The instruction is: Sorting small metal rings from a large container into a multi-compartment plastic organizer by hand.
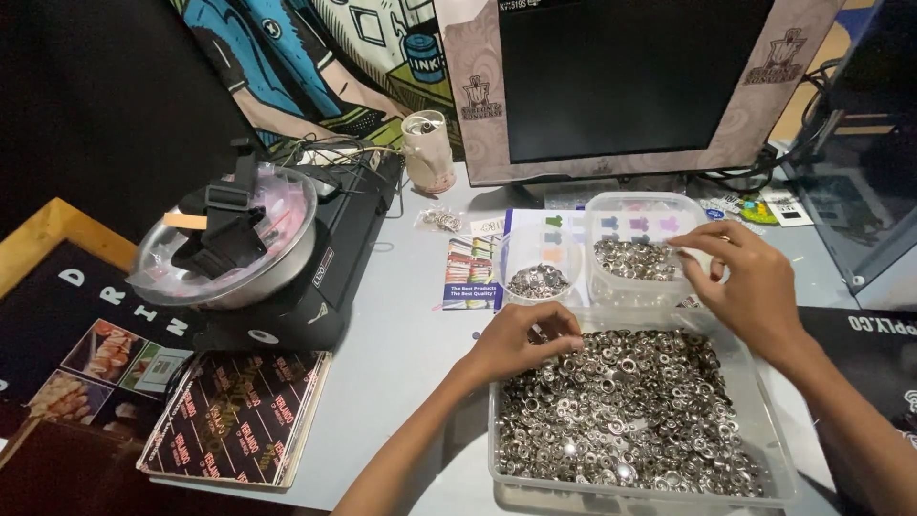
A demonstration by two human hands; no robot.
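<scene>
On a pale grey desk (401,354) crowded with gear, a dark monitor (621,76) fills the upper frame, its top edge cut off. At lower right, a large clear plastic tub (778,459) holds a heap of small silver metal rings (630,411); its near edge runs out of view. At left, a lidded bowl (229,253) with a black strap across it sits on a black device (330,263); the bowl's contents are too blurred to tell. Beyond the tub, a smaller clear container (611,205) and a round cup (538,277) each hold more rings. The left hand (521,344) dips into the heap, fingers curled among the rings, what they grip hidden. The right hand (750,282) hovers over the smaller container, fingertips pinched; whether anything sits between them cannot be made out.
</scene>
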